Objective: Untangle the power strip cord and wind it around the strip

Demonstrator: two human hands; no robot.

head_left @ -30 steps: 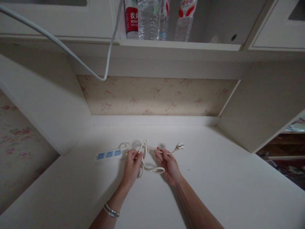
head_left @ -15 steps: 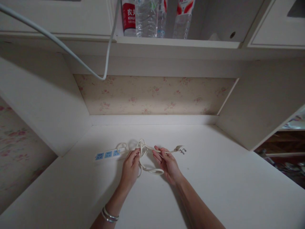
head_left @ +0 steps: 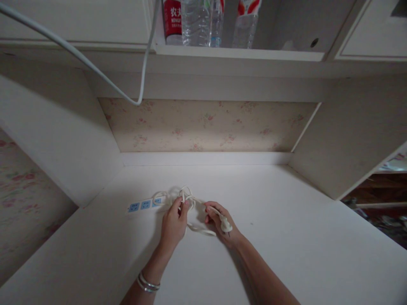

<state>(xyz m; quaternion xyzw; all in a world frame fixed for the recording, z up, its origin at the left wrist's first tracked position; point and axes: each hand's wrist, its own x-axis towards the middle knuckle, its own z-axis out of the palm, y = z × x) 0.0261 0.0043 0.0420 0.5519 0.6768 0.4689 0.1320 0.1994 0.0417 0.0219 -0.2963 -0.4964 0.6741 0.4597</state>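
A white power strip [head_left: 145, 205] with blue socket faces lies on the white desktop, left of my hands. Its cream power cord [head_left: 202, 231] is looped and tangled between them. My left hand [head_left: 174, 218] pinches the tangled loops just right of the strip. Between the thumb and fingers of my right hand [head_left: 222, 222] runs the plug end of the cord. The plug [head_left: 226, 225] hangs over the back of that hand, prongs pointing down toward me. One loop lies low between the hands, partly behind the right one.
Overhead, a shelf [head_left: 241, 53] holds several plastic bottles [head_left: 195, 23]. A pale cable or rod [head_left: 104, 78] hangs bent at upper left. White side panels [head_left: 349, 135] flank the desktop [head_left: 203, 271], and floral wallpaper [head_left: 206, 127] shows behind.
The plug has swung from pointing right beyond my right hand to lying back over it, and my right fingers have closed on the cord. My left hand stays on the loops.
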